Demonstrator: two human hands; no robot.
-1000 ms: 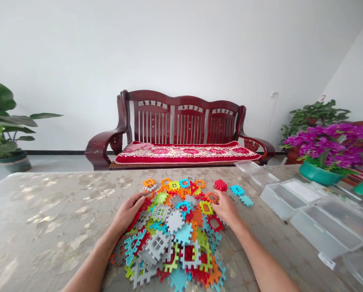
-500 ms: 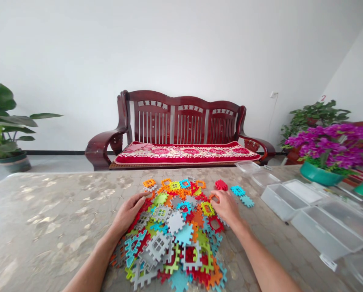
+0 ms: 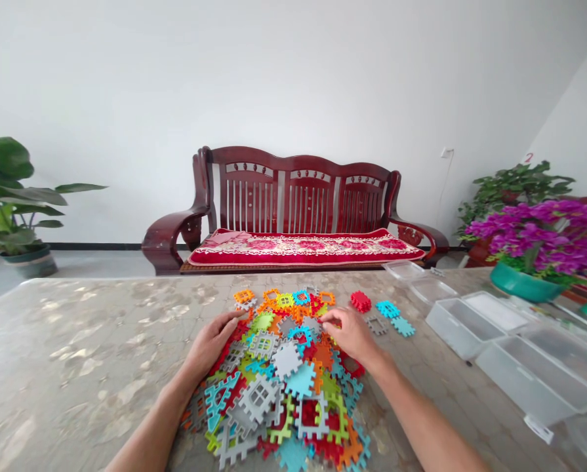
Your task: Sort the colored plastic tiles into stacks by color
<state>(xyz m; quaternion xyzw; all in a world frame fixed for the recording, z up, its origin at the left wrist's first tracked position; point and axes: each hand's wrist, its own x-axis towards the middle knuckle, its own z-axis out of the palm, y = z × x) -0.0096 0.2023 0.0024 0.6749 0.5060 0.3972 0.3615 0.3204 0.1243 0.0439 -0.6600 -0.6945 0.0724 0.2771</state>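
Observation:
A loose pile of interlocking plastic building tiles lies on the table, in grey, red, orange, green and blue. My left hand rests against the pile's left edge, its fingers stretched out with no tile gripped. Over the upper right of the pile is my right hand. Its fingers are drawn together at the tiles, near a light grey tile; what they pinch is hidden. Right of that hand lie a red tile stack, a grey frame tile and two blue tiles.
Clear plastic boxes and lids stand on the table at the right. Behind them is a green pot with purple flowers. A wooden bench with a red cushion stands beyond the table's far edge, and a leafy plant at far left.
My right hand has moved left, farther over the pile. The grey frame tile beside the blue tiles now shows. My left hand stays at the pile's left edge. The view has shifted slightly.

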